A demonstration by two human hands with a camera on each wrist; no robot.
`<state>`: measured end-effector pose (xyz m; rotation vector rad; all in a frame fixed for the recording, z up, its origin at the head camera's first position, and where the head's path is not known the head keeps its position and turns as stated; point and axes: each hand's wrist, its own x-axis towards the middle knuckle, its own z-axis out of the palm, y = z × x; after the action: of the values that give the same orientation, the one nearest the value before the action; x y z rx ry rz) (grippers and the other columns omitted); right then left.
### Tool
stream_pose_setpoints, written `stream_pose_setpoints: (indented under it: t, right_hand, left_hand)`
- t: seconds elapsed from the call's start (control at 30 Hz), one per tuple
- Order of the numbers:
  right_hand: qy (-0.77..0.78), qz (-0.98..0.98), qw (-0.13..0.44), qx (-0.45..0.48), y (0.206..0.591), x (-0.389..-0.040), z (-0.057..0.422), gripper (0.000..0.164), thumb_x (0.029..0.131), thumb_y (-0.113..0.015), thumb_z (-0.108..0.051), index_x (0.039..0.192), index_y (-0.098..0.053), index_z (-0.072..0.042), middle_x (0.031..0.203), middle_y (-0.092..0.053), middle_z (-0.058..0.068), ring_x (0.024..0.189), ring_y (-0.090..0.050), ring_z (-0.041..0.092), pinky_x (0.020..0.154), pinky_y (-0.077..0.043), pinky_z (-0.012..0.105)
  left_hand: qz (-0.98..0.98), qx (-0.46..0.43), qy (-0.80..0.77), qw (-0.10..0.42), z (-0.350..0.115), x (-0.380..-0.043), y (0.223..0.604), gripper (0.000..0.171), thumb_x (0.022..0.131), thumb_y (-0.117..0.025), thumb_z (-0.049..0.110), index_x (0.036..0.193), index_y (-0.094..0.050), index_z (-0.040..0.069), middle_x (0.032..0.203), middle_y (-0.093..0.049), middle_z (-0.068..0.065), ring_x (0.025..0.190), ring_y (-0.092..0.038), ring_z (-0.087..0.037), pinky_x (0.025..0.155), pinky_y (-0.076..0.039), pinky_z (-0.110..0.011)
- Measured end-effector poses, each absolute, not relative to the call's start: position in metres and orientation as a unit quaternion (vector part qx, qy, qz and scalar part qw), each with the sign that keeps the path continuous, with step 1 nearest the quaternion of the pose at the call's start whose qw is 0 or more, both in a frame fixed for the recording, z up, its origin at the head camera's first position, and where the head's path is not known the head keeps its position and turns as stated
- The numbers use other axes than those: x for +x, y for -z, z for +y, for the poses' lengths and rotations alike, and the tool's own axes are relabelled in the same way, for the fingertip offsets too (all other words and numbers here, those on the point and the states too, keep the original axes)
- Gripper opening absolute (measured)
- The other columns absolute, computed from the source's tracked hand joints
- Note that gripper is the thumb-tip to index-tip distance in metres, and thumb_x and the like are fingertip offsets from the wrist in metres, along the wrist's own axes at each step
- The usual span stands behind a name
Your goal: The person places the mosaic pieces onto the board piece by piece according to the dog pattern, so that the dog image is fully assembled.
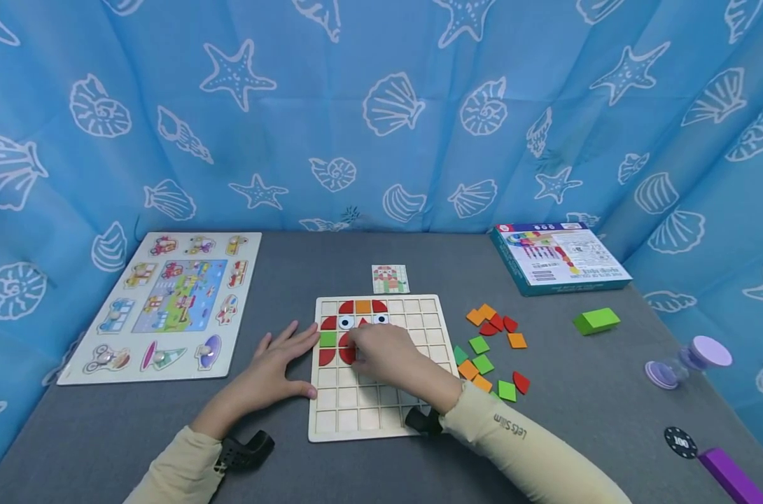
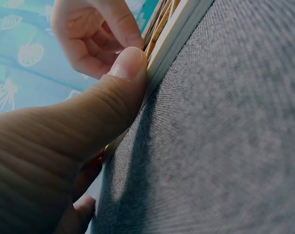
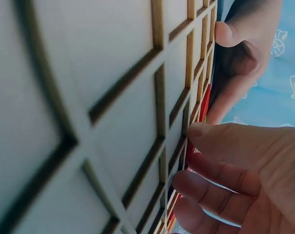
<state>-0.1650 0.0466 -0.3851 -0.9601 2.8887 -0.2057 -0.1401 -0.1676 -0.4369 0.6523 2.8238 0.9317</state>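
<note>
A pale wooden grid board lies on the grey table, its upper left cells filled with red, orange and green tiles and two eye tiles. My left hand rests spread at the board's left edge; in the left wrist view its thumb presses the rim. My right hand is over the filled cells, thumb and fingers bent down. In the right wrist view the right hand pinches a red tile between thumb and index finger, partly hidden. A small pattern card lies behind the board.
Loose orange, red and green tiles lie right of the board. A peg puzzle is at the left. Farther right are a flat box, a green block, a purple-capped timer, a black disc and a purple block.
</note>
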Motion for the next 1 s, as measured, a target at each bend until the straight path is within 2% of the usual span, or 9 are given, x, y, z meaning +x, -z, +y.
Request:
stream_pose_setpoints:
  t: [0.27,0.47,0.87,1.0]
  right_hand:
    - [0.084,0.943,0.046,-0.319,0.381,-0.164,0.053,0.023,0.075,-0.07,-0.027,0.097,-0.066,-0.021,0.083,-0.064,-0.008,0.064,-0.05,0.005,0.053,-0.041,0.021]
    - [0.087,0.931,0.037,-0.352,0.38,-0.165,0.053,0.023,0.077,-0.069,-0.023,0.099,-0.067,-0.022,0.088,-0.062,-0.007,0.073,-0.053,0.005,0.057,-0.044,0.021]
    - [0.069,0.929,0.063,-0.359,0.38,-0.167,0.043,0.019,0.075,-0.07,-0.025,0.093,-0.066,-0.022,0.081,-0.059,-0.008,0.068,-0.051,0.005,0.055,-0.042,0.021]
    - [0.07,0.928,0.067,-0.36,0.38,-0.168,0.043,0.019,0.076,-0.069,-0.02,0.094,-0.066,-0.022,0.081,-0.059,-0.008,0.068,-0.05,0.005,0.055,-0.042,0.021]
  left_hand:
    - [0.923,0.223,-0.311,0.046,-0.167,-0.14,0.437,0.095,0.059,-0.069,0.057,0.137,-0.036,0.016,0.145,-0.027,0.001,0.135,-0.011,-0.031,0.1,0.001,-0.061]
    - [0.921,0.225,-0.314,0.043,-0.168,-0.139,0.436,0.094,0.059,-0.07,0.055,0.137,-0.036,0.015,0.145,-0.027,0.0,0.135,-0.01,-0.031,0.1,0.001,-0.061]
    - [0.921,0.228,-0.313,0.041,-0.169,-0.138,0.435,0.094,0.06,-0.071,0.053,0.137,-0.036,0.015,0.145,-0.028,-0.001,0.135,-0.012,-0.032,0.1,0.0,-0.061]
    - [0.921,0.229,-0.311,0.045,-0.168,-0.139,0.435,0.093,0.06,-0.071,0.052,0.138,-0.035,0.015,0.145,-0.028,-0.001,0.135,-0.012,-0.032,0.1,0.001,-0.061]
